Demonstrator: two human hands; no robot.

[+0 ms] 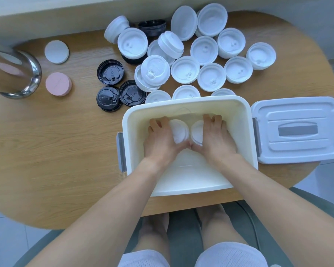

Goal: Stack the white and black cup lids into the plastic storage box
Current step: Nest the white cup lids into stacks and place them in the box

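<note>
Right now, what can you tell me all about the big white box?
The plastic storage box is white and rectangular, with rounded corners and grey latches on its sides. It sits open on the wooden table. Both hands, the left hand and right hand, reach inside, each on a white lid.

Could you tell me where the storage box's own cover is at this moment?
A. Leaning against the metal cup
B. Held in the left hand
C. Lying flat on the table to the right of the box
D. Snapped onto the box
C: the cover lies flat on the table right of the open box, while both hands are inside the box.
</note>
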